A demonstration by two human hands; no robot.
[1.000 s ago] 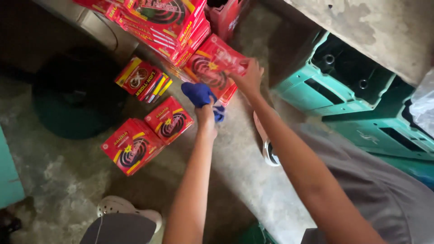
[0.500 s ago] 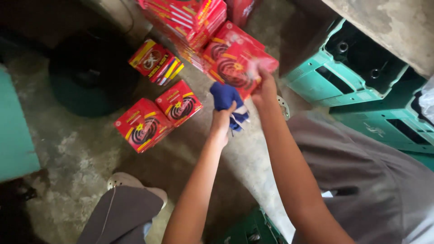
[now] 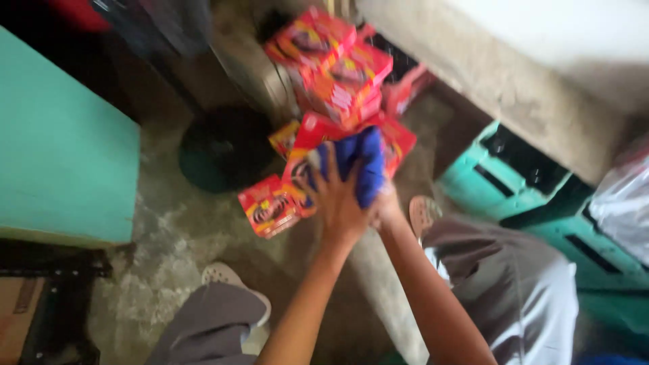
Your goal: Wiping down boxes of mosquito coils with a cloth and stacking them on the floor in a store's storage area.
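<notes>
Cabinet: a teal cabinet (image 3: 64,155) fills the left side, its flat top towards me.
Floor: rough grey concrete floor (image 3: 169,270), stained and patchy.
Round base: a dark round base (image 3: 223,155) sits on the floor beside the cabinet.
Crates: teal plastic crates (image 3: 534,196) stand at the right, under a concrete ledge (image 3: 514,88).
Bag: a pale plastic bag (image 3: 625,209) at the far right edge.
Footwear: a light sandal (image 3: 226,277) at lower centre.

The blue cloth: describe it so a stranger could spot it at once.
Start at the stack of red cardboard boxes on the grey concrete floor. Just below it, the left hand presses a crumpled blue cloth against a red box. It is the only blue thing among red packaging.
</notes>
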